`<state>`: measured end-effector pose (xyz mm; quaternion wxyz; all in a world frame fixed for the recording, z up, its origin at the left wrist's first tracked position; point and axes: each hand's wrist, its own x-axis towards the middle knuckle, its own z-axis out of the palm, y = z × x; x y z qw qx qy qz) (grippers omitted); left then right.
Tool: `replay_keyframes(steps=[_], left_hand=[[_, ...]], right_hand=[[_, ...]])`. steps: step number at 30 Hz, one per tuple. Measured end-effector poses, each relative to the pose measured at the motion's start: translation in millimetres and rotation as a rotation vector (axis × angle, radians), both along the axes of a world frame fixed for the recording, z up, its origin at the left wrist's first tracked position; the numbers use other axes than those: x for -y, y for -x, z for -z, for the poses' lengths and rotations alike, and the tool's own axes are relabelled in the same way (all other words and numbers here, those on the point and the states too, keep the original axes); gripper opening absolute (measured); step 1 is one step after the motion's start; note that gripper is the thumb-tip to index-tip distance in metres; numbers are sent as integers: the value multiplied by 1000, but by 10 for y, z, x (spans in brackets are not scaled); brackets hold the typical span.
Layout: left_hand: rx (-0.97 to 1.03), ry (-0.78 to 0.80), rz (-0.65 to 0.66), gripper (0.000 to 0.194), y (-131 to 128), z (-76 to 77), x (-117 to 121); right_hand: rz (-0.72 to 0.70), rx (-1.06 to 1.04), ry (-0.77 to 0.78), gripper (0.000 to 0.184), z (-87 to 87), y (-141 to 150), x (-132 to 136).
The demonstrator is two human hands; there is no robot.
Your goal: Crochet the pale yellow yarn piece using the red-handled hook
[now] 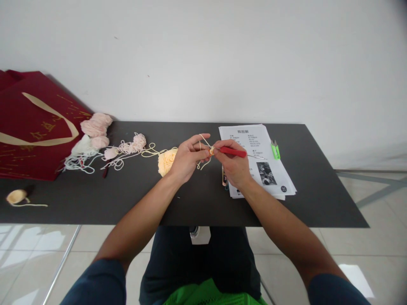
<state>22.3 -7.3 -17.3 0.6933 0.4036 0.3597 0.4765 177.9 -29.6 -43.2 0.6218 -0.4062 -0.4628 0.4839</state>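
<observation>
Between my two hands is a small piece of yellow crochet work (211, 151), partly covered by fingers. My left hand (188, 157) pinches it from the left, and pale yellow yarn (205, 142) loops over its raised forefinger. In my right hand (233, 165) is a crochet hook (233, 152) with a red handle, its metal shaft pointing left into the work. A loose yarn end hangs below the fingers. Just left of my left hand lies a yellow yarn ball (165, 162), partly hidden behind that hand.
Printed sheets (270, 186) lie under and beyond my right hand, with small green snips (275, 150) on their right edge. Pink yarn (97, 124), white yarn (83, 146) and tangled strands lie left, by a dark red bag (34, 123). A small cream crocheted piece (16, 196) sits near the front left edge.
</observation>
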Motion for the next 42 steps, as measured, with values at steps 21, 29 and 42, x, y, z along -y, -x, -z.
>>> replay_keyframes(steps=[21,29,42], left_hand=[[106,64,136,62,97,-14,-51],[-52,-17,162,64,140,-75,-48],[-35,-42,211,62,193,-20,-92]], right_hand=[[95,295,-257,5,-131,-9,77],[94,330,-278,9,-124,0,79],[119,406,-340,13,-101,-11,99]])
